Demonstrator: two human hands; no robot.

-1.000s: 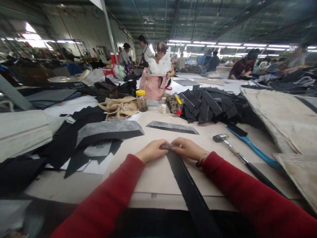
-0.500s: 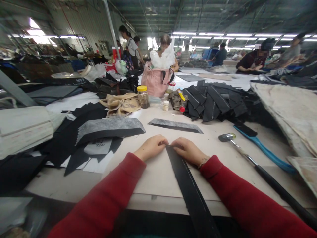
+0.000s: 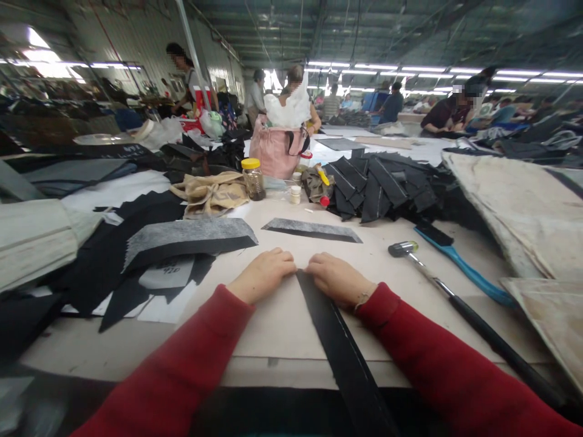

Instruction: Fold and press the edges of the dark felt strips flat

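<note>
A long black fabric strip (image 3: pixel 344 346) with a pale line along its length runs from the table's near edge up to my hands. My left hand (image 3: pixel 266 273) is closed, its fingertips pinching the far left corner of the strip. Close beside it, my right hand (image 3: pixel 339 279) is closed on the far right corner, with the fingers curled over the edge. Beyond my hands lie two grey-and-black fabric pieces, a wider one (image 3: pixel 195 235) at the left and a narrow one (image 3: pixel 314 230) straight ahead.
At the right lie a hammer (image 3: pixel 450 297) and a blue-handled brush (image 3: pixel 469 267). Farther back are a heap of black fabric pieces (image 3: pixel 378 182), a yellow-lidded jar (image 3: pixel 254 180) and a pink bag (image 3: pixel 273 149). Black cut fabric (image 3: pixel 91 267) spreads at the left. Other people work beyond.
The view has turned slightly to the right, so things sit farther left. My fingers have curled more tightly at the strip's far end; the strip stays in about the same place.
</note>
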